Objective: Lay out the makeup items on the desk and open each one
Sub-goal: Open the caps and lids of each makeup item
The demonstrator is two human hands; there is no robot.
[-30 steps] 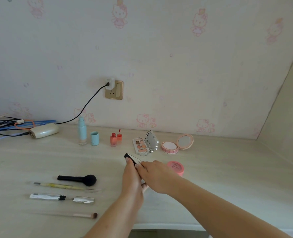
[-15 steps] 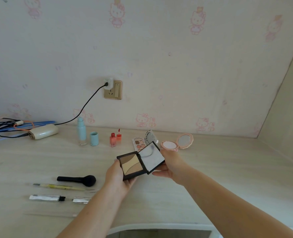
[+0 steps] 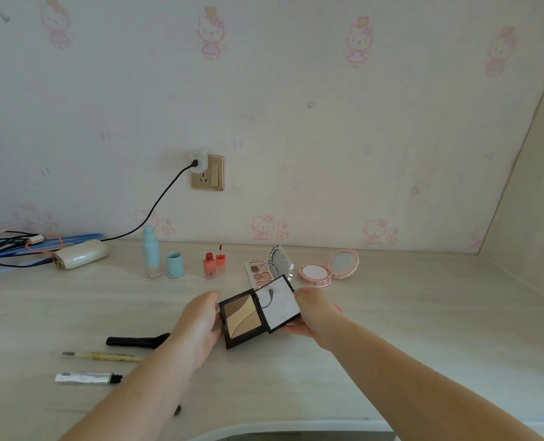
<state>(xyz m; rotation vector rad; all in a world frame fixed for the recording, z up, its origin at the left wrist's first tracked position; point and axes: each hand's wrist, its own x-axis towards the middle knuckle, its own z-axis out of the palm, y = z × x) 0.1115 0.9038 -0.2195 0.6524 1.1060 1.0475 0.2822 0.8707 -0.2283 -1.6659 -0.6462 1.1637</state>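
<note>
Head view: I saw the left hand (image 3: 197, 326) gripping the black palette (image 3: 243, 319) base. The right hand (image 3: 315, 313) fingers held its mirrored lid open above the surface (image 3: 423, 313).

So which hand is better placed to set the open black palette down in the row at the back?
Probably the right hand: it holds the black palette by its mirror lid, nearest the eyeshadow palette and pink compact. The left hand holds the base.

Over the desk (image 3: 391, 313), the left hand (image 3: 197, 326) and right hand (image 3: 315, 313) hold a black contour palette (image 3: 257, 313) spread open, mirror lid rightward.
</note>
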